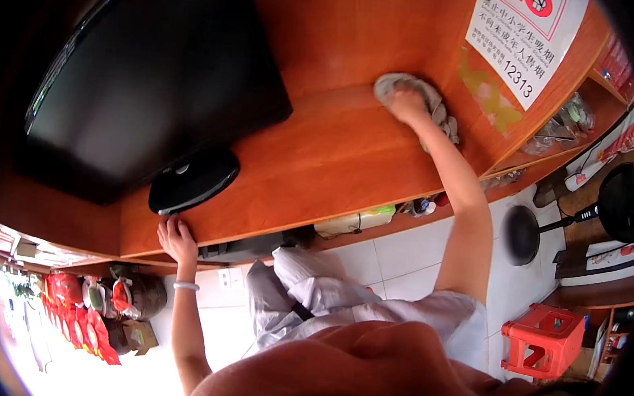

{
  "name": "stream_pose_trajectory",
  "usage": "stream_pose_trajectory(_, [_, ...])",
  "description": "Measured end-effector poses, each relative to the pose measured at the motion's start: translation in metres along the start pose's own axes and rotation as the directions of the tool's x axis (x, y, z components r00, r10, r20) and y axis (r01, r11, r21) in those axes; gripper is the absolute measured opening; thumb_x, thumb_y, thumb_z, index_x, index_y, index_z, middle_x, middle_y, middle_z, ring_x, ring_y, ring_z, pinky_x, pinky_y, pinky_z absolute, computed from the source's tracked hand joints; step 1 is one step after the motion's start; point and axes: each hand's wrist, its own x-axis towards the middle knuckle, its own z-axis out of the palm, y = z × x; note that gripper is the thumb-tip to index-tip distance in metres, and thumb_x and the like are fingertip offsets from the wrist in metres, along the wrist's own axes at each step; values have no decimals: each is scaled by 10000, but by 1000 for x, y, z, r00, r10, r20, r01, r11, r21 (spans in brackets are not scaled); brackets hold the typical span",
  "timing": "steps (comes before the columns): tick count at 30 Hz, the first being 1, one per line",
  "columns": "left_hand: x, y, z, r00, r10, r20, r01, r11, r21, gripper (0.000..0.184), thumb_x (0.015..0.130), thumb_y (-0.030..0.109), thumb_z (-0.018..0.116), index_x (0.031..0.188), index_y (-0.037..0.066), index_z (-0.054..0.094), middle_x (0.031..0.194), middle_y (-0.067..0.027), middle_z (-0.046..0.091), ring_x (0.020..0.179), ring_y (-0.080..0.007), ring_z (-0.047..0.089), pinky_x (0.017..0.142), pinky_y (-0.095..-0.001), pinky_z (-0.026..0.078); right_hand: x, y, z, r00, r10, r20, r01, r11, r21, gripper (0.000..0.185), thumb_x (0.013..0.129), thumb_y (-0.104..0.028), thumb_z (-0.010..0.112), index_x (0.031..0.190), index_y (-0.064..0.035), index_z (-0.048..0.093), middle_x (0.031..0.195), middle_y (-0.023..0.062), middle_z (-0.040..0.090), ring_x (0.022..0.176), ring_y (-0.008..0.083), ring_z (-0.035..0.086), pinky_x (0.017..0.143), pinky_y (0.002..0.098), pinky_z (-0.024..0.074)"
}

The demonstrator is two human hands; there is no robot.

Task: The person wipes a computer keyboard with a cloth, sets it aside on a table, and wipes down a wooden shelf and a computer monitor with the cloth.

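Note:
My right hand (406, 105) is closed on a grey-green cleaning cloth (439, 102), pressing it onto the reddish-brown wooden shelf (321, 136) near the back right corner. Part of the bunched cloth spreads out beyond my fingers. At the shelf's front edge, my left hand (176, 239) rests with its fingers lying on the board, holding no loose thing. Just beyond those fingertips is the glossy black stand (195, 180) of a large dark monitor (157, 79).
A paper notice (526, 44) is stuck on the right side panel. Below the shelf are stored items, including a pale box (355, 222). A red plastic stool (544, 341) and a black fan (521, 236) stand on the right. Red packages (81, 318) hang at lower left.

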Motion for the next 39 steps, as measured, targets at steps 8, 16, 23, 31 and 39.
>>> stream_pose_trajectory(8, [5,-6,4,998,47,-43,-47,999,-18,257,808,175,442,976,41,584,1025,-129,531,974,-326,469,867,-420,347,42,39,38,929,108,-354,-204,948,-246,349,913,-214,312,1003,-5,577,1073,164,571,1096,313,460,1003,396,258])
stream_pose_trajectory(16, [1,-5,-2,999,47,-26,-47,998,-30,253,805,172,445,958,38,594,1036,-122,535,975,-315,474,861,-416,355,22,14,-15,960,260,103,-225,936,-272,300,896,-139,343,1012,-28,595,1087,119,566,1066,277,486,962,420,329])
stream_pose_trajectory(23, [-2,-1,-1,999,33,-28,-34,999,-36,263,811,178,448,987,34,579,1099,-139,511,993,-325,464,876,-416,347,-72,29,-40,972,148,180,-108,970,-216,298,881,-182,368,967,6,583,1001,179,582,948,287,542,909,396,374])
stream_pose_trajectory(31, [0,6,-2,999,37,-3,-37,999,-2,258,802,187,471,994,48,574,1080,-132,509,1001,-314,457,878,-411,335,-101,30,-29,995,73,72,-43,933,-357,417,919,-215,306,829,37,625,836,201,604,864,285,556,972,414,280])
stream_pose_trajectory(39, [1,5,1,998,48,-37,-48,999,-7,253,803,185,473,986,44,576,1078,-133,511,995,-320,459,871,-412,340,30,40,-5,996,61,64,-47,978,-203,403,910,-201,291,815,25,612,819,184,613,803,290,570,993,437,226])
